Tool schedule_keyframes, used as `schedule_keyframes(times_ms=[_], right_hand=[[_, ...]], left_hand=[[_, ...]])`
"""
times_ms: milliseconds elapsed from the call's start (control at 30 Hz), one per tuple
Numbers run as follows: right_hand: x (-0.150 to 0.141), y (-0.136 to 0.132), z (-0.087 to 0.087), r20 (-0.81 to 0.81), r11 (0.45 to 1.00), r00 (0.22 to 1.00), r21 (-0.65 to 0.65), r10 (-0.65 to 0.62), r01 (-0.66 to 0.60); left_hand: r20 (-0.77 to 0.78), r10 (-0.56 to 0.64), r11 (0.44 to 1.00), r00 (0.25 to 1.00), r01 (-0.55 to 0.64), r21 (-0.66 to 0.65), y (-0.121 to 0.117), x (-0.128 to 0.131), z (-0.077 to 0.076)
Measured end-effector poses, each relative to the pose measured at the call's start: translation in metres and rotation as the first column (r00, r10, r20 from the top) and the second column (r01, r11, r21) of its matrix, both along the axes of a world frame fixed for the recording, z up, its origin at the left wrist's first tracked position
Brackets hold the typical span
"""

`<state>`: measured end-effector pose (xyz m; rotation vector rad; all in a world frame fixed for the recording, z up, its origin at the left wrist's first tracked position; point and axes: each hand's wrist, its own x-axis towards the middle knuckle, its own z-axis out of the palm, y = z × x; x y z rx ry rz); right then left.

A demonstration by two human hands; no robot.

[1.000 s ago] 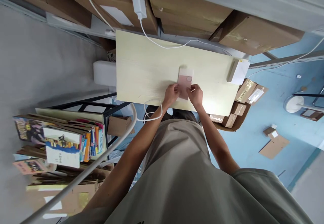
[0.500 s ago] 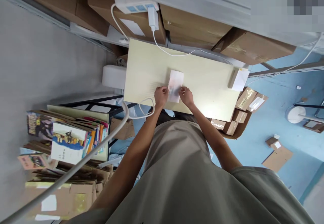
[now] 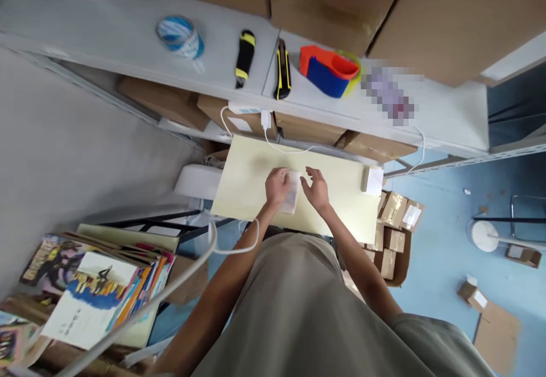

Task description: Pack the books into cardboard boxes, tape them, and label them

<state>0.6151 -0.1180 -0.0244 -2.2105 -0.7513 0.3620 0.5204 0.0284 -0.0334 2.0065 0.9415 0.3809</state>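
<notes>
A thin, pale rectangular packet (image 3: 290, 198) lies near the front edge of the cream tabletop (image 3: 251, 164). Its faint print is blurred, so I cannot read it. My left hand (image 3: 277, 188) is curled over the packet's upper left part, thumb against it, and hides that corner. To the right of the packet, my right hand (image 3: 316, 190) is held apart from it with fingers spread and nothing in them. A small white box (image 3: 374, 181) stands at the tabletop's right end.
Above the table, a grey shelf (image 3: 128, 41) carries a tape roll (image 3: 180, 36), two box cutters (image 3: 245, 58) and an orange-and-blue tape dispenser (image 3: 328, 70). Cartons (image 3: 394, 209) stand at the right. Books (image 3: 98, 286) and a pale curved tube (image 3: 170, 291) are at the left.
The view has tilted up, bringing in the shelf top. The packet's pink face with a dark-outlined square has given way to a whitish one. My right hand has come off it and opened.
</notes>
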Motion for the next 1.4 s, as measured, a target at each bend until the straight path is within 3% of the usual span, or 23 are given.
schedule_keyframes(times_ms=[100, 167, 233, 300, 367, 467, 533, 600, 667, 733, 833, 967, 1033, 1133, 1267, 1400], right_hand=[[0.038, 0.03, 0.062, 0.214, 0.986, 0.976, 0.15, 0.035, -0.068], [0.067, 0.064, 0.099, 0.323, 0.971, 0.945, 0.199, 0.062, -0.131], [0.097, 0.109, 0.126, 0.385, 0.954, 0.919, 0.232, 0.087, -0.188], [0.122, 0.161, 0.145, 0.381, 0.959, 0.921, 0.225, 0.078, -0.174], [0.138, 0.208, 0.159, 0.315, 0.992, 0.948, 0.107, 0.034, -0.071], [0.142, 0.253, 0.181, 0.276, 0.993, 0.961, -0.111, -0.009, 0.041], [0.135, 0.258, 0.194, 0.289, 0.972, 0.957, -0.22, -0.013, 0.08], [0.125, 0.245, 0.201, 0.292, 0.954, 0.956, -0.282, -0.014, 0.1], [0.112, 0.216, 0.194, 0.294, 0.955, 0.956, -0.278, -0.021, 0.106], [0.094, 0.176, 0.171, 0.331, 0.977, 0.943, -0.19, -0.027, 0.094], [0.054, 0.102, 0.109, 0.321, 0.996, 0.946, -0.084, 0.045, -0.019], [-0.013, 0.009, 0.019, 0.031, 0.973, 0.99, -0.193, 0.136, -0.127], [-0.037, -0.023, -0.015, -0.115, 0.958, 0.989, -0.262, 0.089, -0.116], [-0.056, -0.05, -0.043, -0.222, 0.934, 0.975, -0.347, 0.013, -0.091], [-0.063, -0.054, -0.052, -0.273, 0.918, 0.962, -0.38, 0.003, -0.111], [-0.063, -0.034, -0.052, -0.282, 0.906, 0.959, -0.399, 0.026, -0.142]], left_hand=[[0.237, -0.014, 0.996, 0.971, -0.009, 0.093, 0.01, 0.038, 0.063], [0.326, 0.008, 0.988, 0.945, -0.058, 0.145, 0.021, 0.056, 0.102], [0.377, 0.045, 0.979, 0.925, -0.116, 0.166, 0.034, 0.068, 0.13], [0.408, 0.084, 0.974, 0.909, -0.162, 0.161, 0.044, 0.073, 0.145], [0.427, 0.113, 0.973, 0.897, -0.186, 0.135, 0.051, 0.073, 0.149], [0.411, 0.154, 0.977, 0.898, -0.201, 0.074, 0.055, 0.06, 0.133], [0.329, 0.178, 0.98, 0.927, -0.198, 0.028, 0.055, 0.042, 0.111], [0.175, 0.162, 0.987, 0.971, -0.164, -0.007, 0.051, 0.016, 0.08], [-0.028, 0.111, 0.993, 0.993, -0.112, -0.048, 0.042, -0.015, 0.043], [-0.226, 0.05, 0.992, 0.973, -0.075, -0.105, 0.028, -0.047, 0.003], [-0.39, -0.016, 0.983, 0.92, -0.057, -0.174, 0.005, -0.08, -0.05], [-0.404, -0.054, 0.977, 0.913, -0.036, -0.212, -0.016, -0.092, -0.095], [-0.387, -0.057, 0.976, 0.92, -0.031, -0.218, -0.022, -0.09, -0.108], [-0.338, -0.072, 0.978, 0.939, 0.001, -0.207, -0.029, -0.088, -0.118], [-0.304, -0.134, 0.976, 0.943, 0.073, -0.204, -0.03, -0.09, -0.121], [-0.304, -0.172, 0.965, 0.937, 0.098, -0.244, -0.008, -0.086, -0.117]])
